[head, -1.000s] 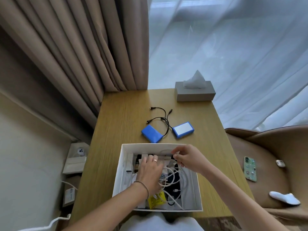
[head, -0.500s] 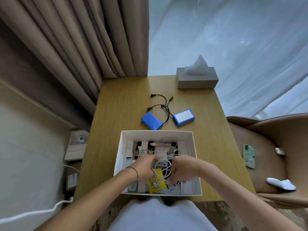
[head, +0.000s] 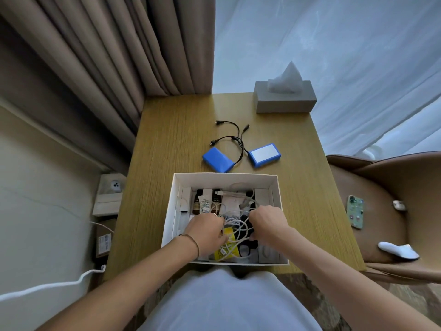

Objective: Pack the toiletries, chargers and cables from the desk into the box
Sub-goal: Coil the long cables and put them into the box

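Box [head: 224, 181], white, open-topped, sits at the near edge of the desk [head: 167, 144], straight ahead of the person. Inside along the far wall: small tubes and bottles [head: 205, 203] standing side by side, a white plug and lead lying across them to the right. Middle of the box: tangle of white cable [head: 235, 226] looped over a yellow packet [head: 225, 252] and some dark item beneath; which dark item, cannot tell.

Left hand [head: 206, 231] is down in the box, knuckles up, fingers curled into the left side of the cable tangle and gripping it. Right hand [head: 268, 222] is likewise in the box, fingers bent under and closed on the right side of the same white cable. Fingertips of both are hidden under the hands. A thin band circles the left wrist.

Beyond the box on the desk: two blue battery packs [head: 218, 160], one plain, one with a white face, near each other and joined to a black split cable [head: 232, 137] trailing toward the far edge. Grey tissue box [head: 285, 100] at the far right corner, a tissue standing up from it.

Right of the desk: brown chair [head: 391, 187] with a phone [head: 355, 211] lying on the seat. Left: beige curtain [head: 107, 56]; sheer white curtain behind the desk
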